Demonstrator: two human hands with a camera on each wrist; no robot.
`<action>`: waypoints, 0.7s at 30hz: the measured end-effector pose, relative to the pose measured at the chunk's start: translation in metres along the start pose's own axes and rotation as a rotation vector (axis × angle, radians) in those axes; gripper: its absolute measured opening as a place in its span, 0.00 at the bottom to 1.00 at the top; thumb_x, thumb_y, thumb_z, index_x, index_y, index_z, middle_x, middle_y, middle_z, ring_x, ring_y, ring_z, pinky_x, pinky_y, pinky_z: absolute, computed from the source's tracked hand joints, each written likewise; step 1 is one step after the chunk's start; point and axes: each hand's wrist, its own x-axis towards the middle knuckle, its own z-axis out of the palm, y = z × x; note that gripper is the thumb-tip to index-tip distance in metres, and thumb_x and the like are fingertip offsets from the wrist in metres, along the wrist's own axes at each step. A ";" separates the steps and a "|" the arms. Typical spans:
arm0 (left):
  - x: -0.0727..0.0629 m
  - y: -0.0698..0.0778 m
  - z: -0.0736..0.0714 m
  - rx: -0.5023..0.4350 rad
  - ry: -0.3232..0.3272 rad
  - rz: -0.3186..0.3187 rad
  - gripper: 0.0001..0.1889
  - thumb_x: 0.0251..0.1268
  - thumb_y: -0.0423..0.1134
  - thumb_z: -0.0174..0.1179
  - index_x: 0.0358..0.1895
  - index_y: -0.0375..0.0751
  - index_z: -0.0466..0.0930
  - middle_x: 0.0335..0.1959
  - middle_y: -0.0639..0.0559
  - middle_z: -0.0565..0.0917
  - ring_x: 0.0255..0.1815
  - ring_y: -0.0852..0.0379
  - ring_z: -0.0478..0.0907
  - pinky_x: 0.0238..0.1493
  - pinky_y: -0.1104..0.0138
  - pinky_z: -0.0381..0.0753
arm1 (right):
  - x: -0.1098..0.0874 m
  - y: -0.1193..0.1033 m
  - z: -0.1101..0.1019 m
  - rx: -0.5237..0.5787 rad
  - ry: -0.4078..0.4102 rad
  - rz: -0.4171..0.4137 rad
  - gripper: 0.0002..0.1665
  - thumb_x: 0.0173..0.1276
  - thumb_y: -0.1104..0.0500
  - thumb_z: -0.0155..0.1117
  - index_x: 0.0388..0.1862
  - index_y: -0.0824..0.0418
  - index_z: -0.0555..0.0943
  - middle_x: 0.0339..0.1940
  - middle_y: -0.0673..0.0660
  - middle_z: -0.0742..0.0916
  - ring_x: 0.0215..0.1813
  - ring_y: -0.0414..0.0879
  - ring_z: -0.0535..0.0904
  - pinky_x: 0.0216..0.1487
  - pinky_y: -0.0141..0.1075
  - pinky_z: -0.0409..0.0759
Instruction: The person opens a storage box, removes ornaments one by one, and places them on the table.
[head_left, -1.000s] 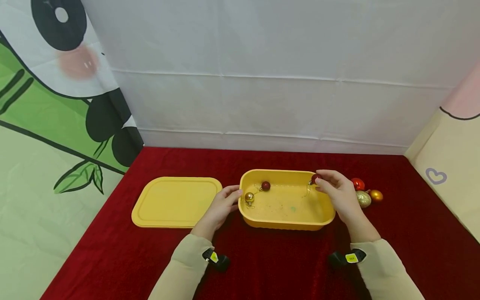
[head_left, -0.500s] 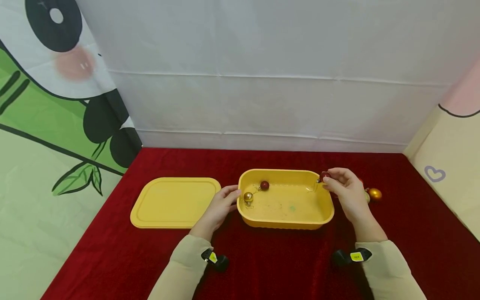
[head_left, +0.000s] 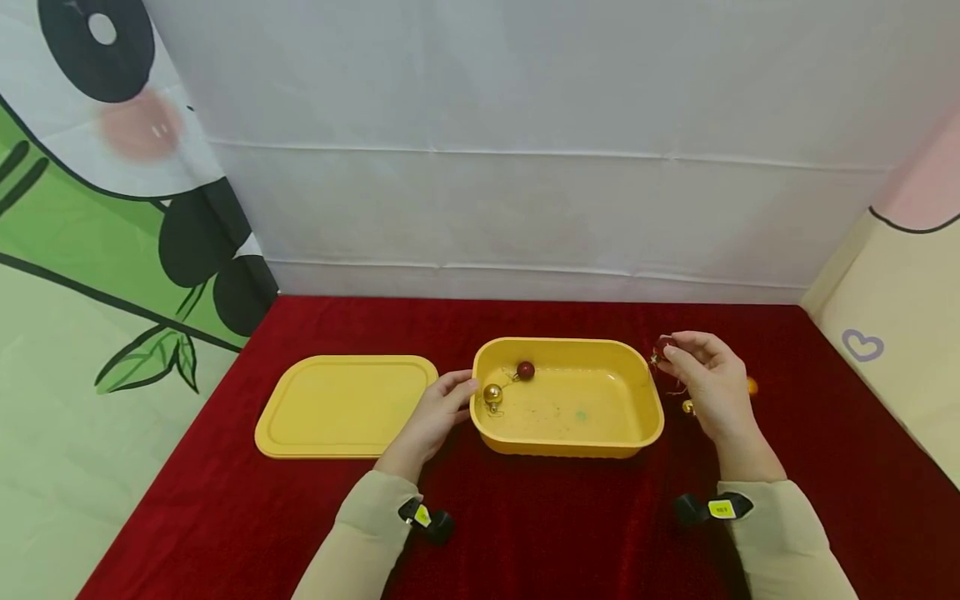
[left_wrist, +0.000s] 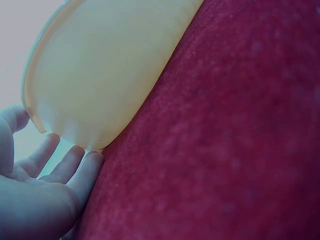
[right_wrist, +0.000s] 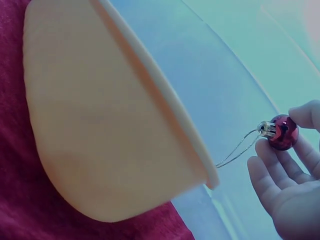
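A yellow plastic box (head_left: 567, 448) stands uncovered on red cloth. Inside, near its left end, lie a gold Christmas bauble (head_left: 492, 394) and a dark red bauble (head_left: 526, 371), both with string loops. My left hand (head_left: 435, 414) touches the box's left end; in the left wrist view, fairly straight fingertips rest against its outer wall, with the thumb at the rim. Just beyond the right rim, my right hand (head_left: 714, 390) pinches another dark red bauble (right_wrist: 284, 132) between thumb and fingers. Its silver cap and thin string loop point toward the box.
A yellow lid (head_left: 347, 406) lies flat left of the box. Behind my right hand, an orange-gold bauble (head_left: 752, 386) and a small gold piece (head_left: 687, 407) show partly. A pale cloth backdrop (head_left: 480, 208) rises behind the red cloth (head_left: 562, 525).
My right hand has carried the dark red bauble rightward, from above the box's inside to outside its right rim. It now hides most of the baubles on the right. My left hand stays at the box.
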 end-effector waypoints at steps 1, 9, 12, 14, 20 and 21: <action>0.000 0.000 0.000 0.000 -0.002 0.001 0.23 0.71 0.45 0.52 0.63 0.37 0.68 0.60 0.40 0.73 0.56 0.49 0.75 0.56 0.57 0.77 | 0.000 0.000 -0.001 0.018 0.000 -0.010 0.09 0.63 0.66 0.64 0.42 0.61 0.78 0.36 0.47 0.85 0.38 0.36 0.82 0.40 0.28 0.83; -0.001 0.001 -0.001 -0.002 -0.005 -0.007 0.22 0.71 0.45 0.51 0.63 0.38 0.68 0.61 0.41 0.73 0.56 0.50 0.75 0.58 0.56 0.76 | 0.001 -0.005 -0.011 0.164 0.016 -0.038 0.09 0.63 0.67 0.63 0.43 0.61 0.81 0.38 0.51 0.86 0.40 0.39 0.84 0.40 0.29 0.83; -0.001 0.001 -0.002 0.000 -0.006 -0.013 0.22 0.71 0.45 0.51 0.63 0.39 0.68 0.61 0.42 0.73 0.56 0.51 0.75 0.58 0.56 0.76 | 0.002 -0.007 -0.015 0.195 0.018 -0.046 0.09 0.64 0.67 0.62 0.42 0.60 0.82 0.39 0.51 0.86 0.39 0.40 0.84 0.40 0.29 0.83; -0.001 0.001 -0.002 -0.001 -0.009 -0.010 0.22 0.71 0.45 0.51 0.63 0.39 0.68 0.61 0.42 0.73 0.56 0.50 0.75 0.58 0.55 0.76 | 0.002 -0.008 -0.017 0.197 0.029 -0.052 0.09 0.64 0.67 0.61 0.42 0.60 0.82 0.39 0.51 0.86 0.39 0.40 0.84 0.40 0.29 0.83; -0.002 0.002 -0.002 -0.003 -0.009 -0.019 0.22 0.71 0.45 0.51 0.63 0.39 0.68 0.61 0.42 0.73 0.56 0.51 0.75 0.58 0.56 0.76 | 0.004 -0.010 -0.026 0.236 0.081 -0.047 0.09 0.64 0.67 0.62 0.43 0.62 0.83 0.38 0.52 0.84 0.38 0.40 0.83 0.37 0.30 0.84; -0.002 0.002 -0.002 -0.001 -0.010 -0.015 0.22 0.71 0.45 0.51 0.63 0.38 0.68 0.61 0.41 0.73 0.56 0.50 0.75 0.58 0.56 0.76 | 0.004 -0.011 -0.027 0.246 0.087 -0.048 0.09 0.64 0.67 0.62 0.43 0.62 0.83 0.37 0.52 0.84 0.38 0.40 0.83 0.37 0.30 0.84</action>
